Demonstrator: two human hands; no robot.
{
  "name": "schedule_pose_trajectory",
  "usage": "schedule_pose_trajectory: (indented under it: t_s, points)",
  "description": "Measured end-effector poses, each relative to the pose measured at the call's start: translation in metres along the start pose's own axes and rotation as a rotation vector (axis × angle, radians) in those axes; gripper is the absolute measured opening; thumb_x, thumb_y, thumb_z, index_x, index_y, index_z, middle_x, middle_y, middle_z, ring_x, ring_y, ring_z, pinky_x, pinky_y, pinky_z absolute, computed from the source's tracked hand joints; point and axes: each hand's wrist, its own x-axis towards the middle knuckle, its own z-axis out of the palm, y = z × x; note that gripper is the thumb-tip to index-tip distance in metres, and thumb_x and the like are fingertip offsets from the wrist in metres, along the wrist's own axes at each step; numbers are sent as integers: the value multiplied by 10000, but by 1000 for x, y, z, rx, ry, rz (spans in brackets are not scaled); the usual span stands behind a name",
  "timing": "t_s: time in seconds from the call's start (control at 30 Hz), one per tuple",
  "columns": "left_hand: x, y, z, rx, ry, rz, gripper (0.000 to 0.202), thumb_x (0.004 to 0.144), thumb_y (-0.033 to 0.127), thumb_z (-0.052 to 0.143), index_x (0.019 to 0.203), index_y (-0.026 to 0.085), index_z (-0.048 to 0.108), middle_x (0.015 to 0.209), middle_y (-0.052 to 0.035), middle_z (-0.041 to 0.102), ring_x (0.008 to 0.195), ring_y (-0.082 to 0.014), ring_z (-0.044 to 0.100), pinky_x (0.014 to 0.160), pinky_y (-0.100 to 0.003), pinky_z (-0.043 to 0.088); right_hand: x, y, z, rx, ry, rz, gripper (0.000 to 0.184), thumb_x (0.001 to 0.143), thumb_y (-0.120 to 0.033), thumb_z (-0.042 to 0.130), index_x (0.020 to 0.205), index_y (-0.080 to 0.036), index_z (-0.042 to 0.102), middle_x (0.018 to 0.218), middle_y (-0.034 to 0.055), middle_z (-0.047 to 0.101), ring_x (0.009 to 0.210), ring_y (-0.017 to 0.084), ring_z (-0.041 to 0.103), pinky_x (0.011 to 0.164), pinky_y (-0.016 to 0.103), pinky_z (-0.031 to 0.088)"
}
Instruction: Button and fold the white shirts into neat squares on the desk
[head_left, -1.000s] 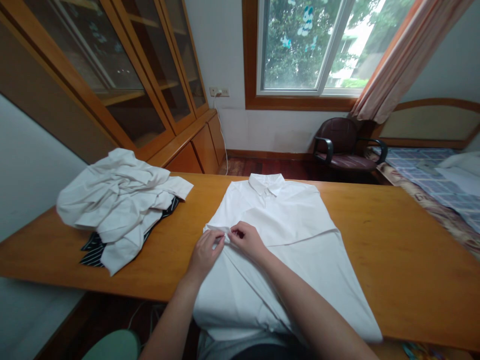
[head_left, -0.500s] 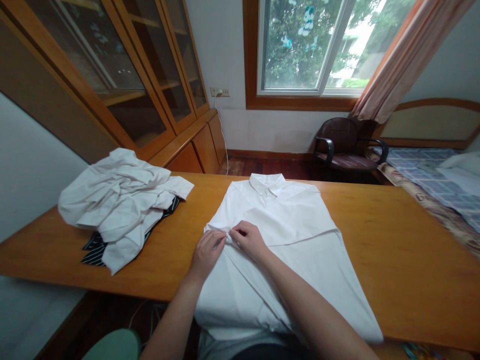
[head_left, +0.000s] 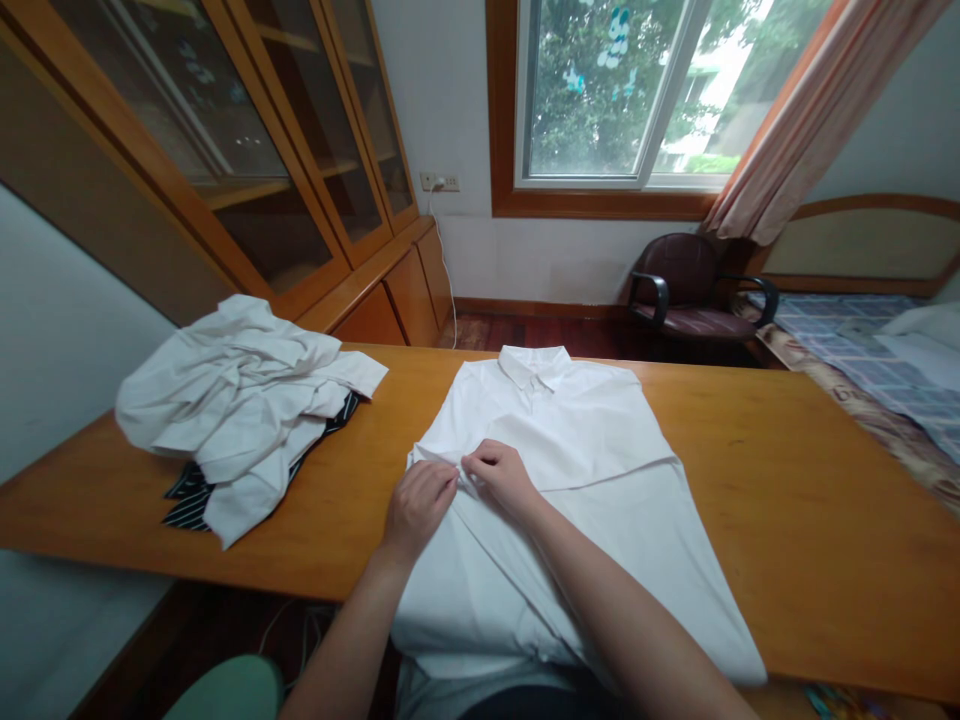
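A white collared shirt [head_left: 570,440] lies flat on the wooden table [head_left: 810,500], collar at the far side, its hem hanging over the near edge. My left hand [head_left: 418,506] and my right hand [head_left: 501,476] meet over the shirt's left part. Both are closed in a pinch on a small white fold, apparently the folded-in sleeve cuff [head_left: 435,457]. My forearms cross the lower half of the shirt and hide part of it.
A crumpled heap of white garments [head_left: 240,400] over a dark striped cloth [head_left: 187,495] sits at the table's left. Glass-door cabinets [head_left: 247,150] stand behind it. A dark armchair [head_left: 686,285] and a bed [head_left: 877,350] are beyond the table's far right.
My hands stay at the same spot on the cuff, with the fingers closing in a little tighter. The view has shifted very slightly.
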Motion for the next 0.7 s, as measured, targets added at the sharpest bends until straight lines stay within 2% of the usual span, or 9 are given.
schedule_pose_trajectory:
  t_s: [0.7]
  points:
    - [0,-1,2,63,27,13,83,951,164,569,915,218,621,834,-41,716,812,-197,663,780,-343,532,-1,-2,-3,12,-39,16,243,837,-264,667,606,-190,671,667,-14,621,692,135,582,704,258,423]
